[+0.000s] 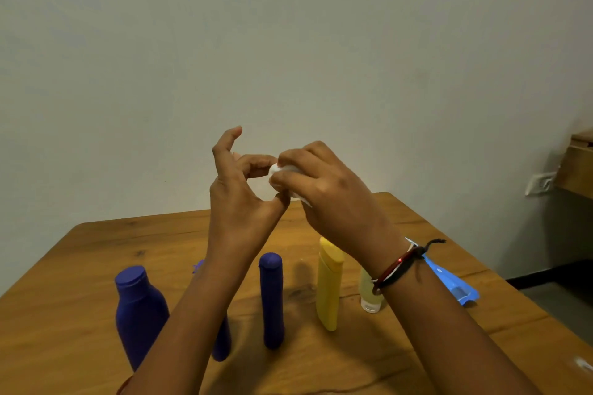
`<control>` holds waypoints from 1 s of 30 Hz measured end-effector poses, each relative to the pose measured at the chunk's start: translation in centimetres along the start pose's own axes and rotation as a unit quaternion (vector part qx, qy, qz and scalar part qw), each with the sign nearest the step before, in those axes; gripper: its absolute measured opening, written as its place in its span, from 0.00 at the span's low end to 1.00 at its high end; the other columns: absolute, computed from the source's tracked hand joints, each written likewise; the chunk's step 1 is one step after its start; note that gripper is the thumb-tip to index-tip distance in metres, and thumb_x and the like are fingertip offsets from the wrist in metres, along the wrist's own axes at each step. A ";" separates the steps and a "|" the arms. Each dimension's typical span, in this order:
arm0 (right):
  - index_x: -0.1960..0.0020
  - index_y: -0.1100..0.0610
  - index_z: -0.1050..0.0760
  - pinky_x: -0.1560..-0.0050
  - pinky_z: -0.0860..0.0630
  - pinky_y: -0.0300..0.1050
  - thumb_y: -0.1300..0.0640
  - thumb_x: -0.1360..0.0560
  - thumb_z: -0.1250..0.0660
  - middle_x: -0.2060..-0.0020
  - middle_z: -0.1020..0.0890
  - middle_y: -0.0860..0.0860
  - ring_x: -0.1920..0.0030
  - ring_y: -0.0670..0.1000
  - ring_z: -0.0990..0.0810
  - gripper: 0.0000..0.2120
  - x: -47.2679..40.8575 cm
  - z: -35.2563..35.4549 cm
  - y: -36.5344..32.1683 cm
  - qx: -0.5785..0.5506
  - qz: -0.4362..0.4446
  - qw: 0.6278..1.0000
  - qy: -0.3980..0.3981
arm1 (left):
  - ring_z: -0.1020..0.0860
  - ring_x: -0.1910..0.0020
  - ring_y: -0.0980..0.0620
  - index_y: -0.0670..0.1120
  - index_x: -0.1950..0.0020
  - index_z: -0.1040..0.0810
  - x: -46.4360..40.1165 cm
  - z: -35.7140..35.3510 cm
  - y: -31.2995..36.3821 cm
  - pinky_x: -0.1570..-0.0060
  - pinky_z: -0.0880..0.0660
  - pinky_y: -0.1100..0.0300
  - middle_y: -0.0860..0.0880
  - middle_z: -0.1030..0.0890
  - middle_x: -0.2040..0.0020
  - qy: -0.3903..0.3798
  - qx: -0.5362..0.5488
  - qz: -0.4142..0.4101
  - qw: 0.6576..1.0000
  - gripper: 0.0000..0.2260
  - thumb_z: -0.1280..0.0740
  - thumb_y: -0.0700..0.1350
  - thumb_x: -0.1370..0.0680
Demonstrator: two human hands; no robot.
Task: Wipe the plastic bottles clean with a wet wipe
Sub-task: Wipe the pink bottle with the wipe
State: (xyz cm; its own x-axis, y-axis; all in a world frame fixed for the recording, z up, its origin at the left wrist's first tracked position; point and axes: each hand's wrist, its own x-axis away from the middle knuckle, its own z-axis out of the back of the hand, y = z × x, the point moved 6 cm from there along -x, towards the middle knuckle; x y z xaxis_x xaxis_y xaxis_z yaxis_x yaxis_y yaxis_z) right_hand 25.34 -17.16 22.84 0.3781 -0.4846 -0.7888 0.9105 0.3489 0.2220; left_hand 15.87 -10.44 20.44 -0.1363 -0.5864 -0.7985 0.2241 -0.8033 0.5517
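Note:
Both my hands are raised above the table, meeting at a bunched white wet wipe (278, 170). My right hand (327, 189) grips the wipe in curled fingers. My left hand (239, 196) pinches its near end between thumb and bent middle finger, index finger raised. Whether anything lies inside the wipe is hidden. Standing on the wooden table (64, 266) below are a wide blue bottle (138, 308), a blue bottle (222, 341) partly behind my left forearm, a slim blue bottle (272, 298), a yellow bottle (329, 282) and a small pale tube (369, 297) on its white cap.
A blue wipe pack (455, 287) lies on the table behind my right wrist. A plain wall rises behind the table. At the right, a wall socket (540, 183) and a wooden shelf (577, 167) show past the table edge.

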 end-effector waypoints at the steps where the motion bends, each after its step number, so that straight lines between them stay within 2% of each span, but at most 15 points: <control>1: 0.51 0.63 0.19 0.54 0.23 0.46 0.72 0.32 0.30 0.50 0.19 0.59 0.49 0.58 0.23 0.11 0.0 0.3 0.5 0.005 -0.010 1.000 0.009 | 0.22 0.49 0.65 0.46 0.26 0.44 0.1 0.0 0.1 0.44 0.32 0.76 0.56 0.20 0.53 -0.001 0.006 -0.001 1.000 0.42 0.22 0.40 0.33; 3: 0.50 0.64 0.20 0.53 0.23 0.46 0.73 0.31 0.31 0.50 0.20 0.60 0.49 0.58 0.23 0.12 0.0 1.0 1.8 0.017 -0.051 0.998 0.026 | 0.23 0.49 0.66 0.46 0.26 0.44 0.1 0.0 0.2 0.43 0.35 0.78 0.57 0.19 0.52 -0.003 0.011 0.004 1.000 0.42 0.23 0.40 0.33; 6: 0.47 0.63 0.20 0.50 0.28 0.41 0.70 0.29 0.33 0.48 0.20 0.59 0.46 0.58 0.24 0.11 0.0 1.8 2.5 -0.004 -0.107 0.993 0.053 | 0.24 0.48 0.68 0.48 0.26 0.44 0.0 0.1 0.1 0.44 0.36 0.80 0.60 0.20 0.52 -0.003 0.013 0.017 1.000 0.43 0.23 0.41 0.33; 9: 0.45 0.61 0.21 0.47 0.30 0.38 0.63 0.28 0.37 0.46 0.22 0.59 0.44 0.55 0.26 0.13 0.1 1.5 1.3 -0.060 -0.084 0.993 0.055 | 0.23 0.48 0.67 0.48 0.26 0.43 0.0 0.2 0.0 0.47 0.34 0.79 0.59 0.21 0.52 -0.001 0.020 0.019 1.000 0.41 0.23 0.43 0.32; 11: 0.45 0.60 0.21 0.48 0.29 0.38 0.66 0.29 0.33 0.46 0.22 0.59 0.44 0.55 0.26 0.12 0.5 0.6 0.5 -0.065 -0.051 0.996 0.042 | 0.23 0.48 0.65 0.49 0.27 0.42 0.0 0.4 -0.1 0.49 0.32 0.78 0.59 0.21 0.51 0.007 0.029 0.023 0.999 0.39 0.23 0.43 0.32; 13: 0.44 0.60 0.21 0.48 0.30 0.37 0.68 0.30 0.30 0.45 0.22 0.58 0.44 0.54 0.26 0.15 1.0 -0.2 0.8 -0.068 -0.055 0.996 0.036 | 0.22 0.48 0.63 0.50 0.28 0.39 0.0 0.6 -0.1 0.49 0.29 0.74 0.59 0.21 0.49 0.018 0.038 0.025 0.999 0.36 0.24 0.43 0.31; 15: 0.43 0.59 0.22 0.46 0.29 0.36 0.69 0.29 0.31 0.46 0.22 0.57 0.44 0.52 0.26 0.15 1.5 -0.7 2.2 -0.068 -0.091 0.993 0.041 | 0.21 0.47 0.62 0.51 0.31 0.37 0.0 0.9 -0.2 0.47 0.27 0.70 0.58 0.21 0.47 0.027 0.058 0.033 0.997 0.32 0.24 0.44 0.30; 18: 0.46 0.60 0.21 0.48 0.25 0.41 0.69 0.27 0.33 0.49 0.21 0.55 0.47 0.52 0.23 0.12 2.1 -0.8 4.8 -0.087 -0.190 0.976 0.064 | 0.21 0.46 0.62 0.52 0.37 0.29 -0.2 1.2 -0.6 0.46 0.24 0.67 0.58 0.22 0.45 0.030 0.114 0.050 0.992 0.24 0.25 0.40 0.29; 21: 0.47 0.58 0.20 0.49 0.27 0.35 0.65 0.25 0.33 0.52 0.19 0.51 0.50 0.44 0.22 0.09 2.4 0.4 6.0 -0.192 -0.261 0.932 0.164 | 0.21 0.45 0.58 0.54 0.44 0.24 -0.4 1.2 -0.7 0.48 0.22 0.63 0.54 0.21 0.43 0.011 0.137 0.048 0.989 0.18 0.27 0.37 0.28; 23: 0.46 0.56 0.20 0.49 0.27 0.33 0.63 0.25 0.33 0.52 0.20 0.49 0.50 0.41 0.23 0.09 1.9 1.0 5.3 -0.232 -0.248 0.918 0.203 | 0.21 0.44 0.56 0.53 0.47 0.23 -0.4 0.9 -0.6 0.51 0.22 0.65 0.53 0.22 0.46 -0.001 0.140 0.034 0.990 0.17 0.26 0.36 0.29; 25: 0.45 0.56 0.20 0.48 0.27 0.33 0.62 0.25 0.33 0.51 0.20 0.49 0.49 0.41 0.23 0.09 1.1 0.8 4.0 -0.248 -0.215 0.926 0.186 | 0.21 0.45 0.53 0.51 0.49 0.23 -0.3 0.6 -0.3 0.52 0.22 0.65 0.51 0.22 0.48 -0.009 0.141 0.021 0.990 0.16 0.26 0.35 0.30; 28: 0.44 0.57 0.21 0.48 0.27 0.33 0.63 0.24 0.34 0.50 0.21 0.51 0.49 0.45 0.23 0.10 0.8 -0.2 3.1 -0.193 -0.196 0.950 0.145 | 0.22 0.45 0.50 0.51 0.50 0.23 -0.2 0.3 0.0 0.52 0.21 0.63 0.50 0.22 0.50 -0.014 0.146 0.005 0.989 0.16 0.26 0.33 0.29; 30: 0.43 0.59 0.21 0.49 0.26 0.37 0.64 0.25 0.34 0.50 0.21 0.54 0.49 0.49 0.23 0.11 1.3 -0.5 3.6 -0.136 -0.199 0.959 0.149 | 0.22 0.43 0.49 0.53 0.50 0.25 -0.3 0.5 0.0 0.52 0.21 0.61 0.48 0.23 0.48 -0.018 0.172 -0.001 0.985 0.19 0.27 0.31 0.30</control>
State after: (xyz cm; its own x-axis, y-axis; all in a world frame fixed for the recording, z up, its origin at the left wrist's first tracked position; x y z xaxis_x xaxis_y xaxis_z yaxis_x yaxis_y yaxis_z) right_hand 29.06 -16.14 22.32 -0.0917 -0.3863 -0.9178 0.8803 0.3995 -0.2561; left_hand 15.46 -10.32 20.86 -0.1714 -0.5835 -0.7938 -0.1160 -0.7882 0.6044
